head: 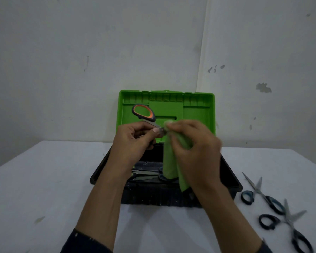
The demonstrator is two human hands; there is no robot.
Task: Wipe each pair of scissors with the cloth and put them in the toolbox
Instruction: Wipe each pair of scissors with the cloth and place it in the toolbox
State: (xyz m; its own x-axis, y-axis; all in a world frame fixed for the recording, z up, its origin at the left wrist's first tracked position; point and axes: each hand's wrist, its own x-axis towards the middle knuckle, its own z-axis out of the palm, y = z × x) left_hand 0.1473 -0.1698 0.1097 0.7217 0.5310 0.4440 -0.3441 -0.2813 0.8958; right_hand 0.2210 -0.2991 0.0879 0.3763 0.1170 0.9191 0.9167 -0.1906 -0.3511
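While the cloth is on the blades: the left hand (pixel 133 137) has its fingers curled round the lower handle of the orange-handled scissors (pixel 144 113), thumb pressed flat near the pivot. The right hand (pixel 193 143) pinches the green cloth (pixel 170 161) around the blades, though blur hides how each finger lies.
Where the scissors are: in the air over the open toolbox (pixel 232 179), orange loop up against the green lid (pixel 197 114), blades hidden in the cloth.
Risk, cut: I'd say thin cloth is all that sits between fingertips and edge, and a hard pull along the blades could bite through.
Risk, slip: only one handle looks gripped, so the blades might swing open mid-wipe.
Risk, drop: a fall would land on the scissors in the box (pixel 144 175).
Risk, snag: the cloth's tail hangs into the box and could catch there.
Waiting: the farther dark-handled pair (pixel 268 198) and the nearer dark-handled pair (pixel 295 232) lie open on the table, right of the box, seemingly crossing.
Surface: white table (pixel 44 179), a few smudges.
Room: bare pale wall (pixel 98 52), scuffed and chipped.
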